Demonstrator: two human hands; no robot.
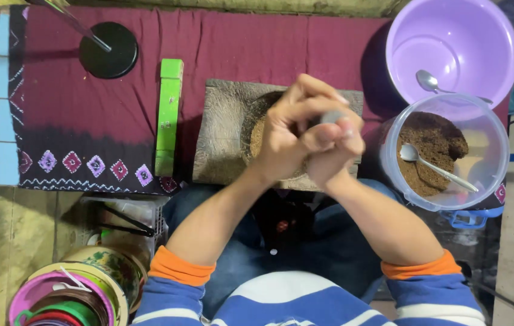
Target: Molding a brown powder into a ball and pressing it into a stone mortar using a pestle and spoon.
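Pressing together, the left hand [284, 136] and right hand [332, 148] close tightly around a small grey object [331, 116], only its tip showing between the fingers. Directly beneath them sits a dark round mould [254, 124] with brown powder on a wooden block [221, 139]. To the right hand's side, a clear tub [492, 130] still holds plenty of brown powder and a spoon [435, 166], so filling looks far from finished.

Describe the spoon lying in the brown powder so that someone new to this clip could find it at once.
Start at the big lilac basin at the top right; just below it sits a clear plastic tub half full of brown powder. The spoon lies in that powder, bowl toward the clasped hands, handle pointing lower right. The other spoon lies in the basin, away from the powder.
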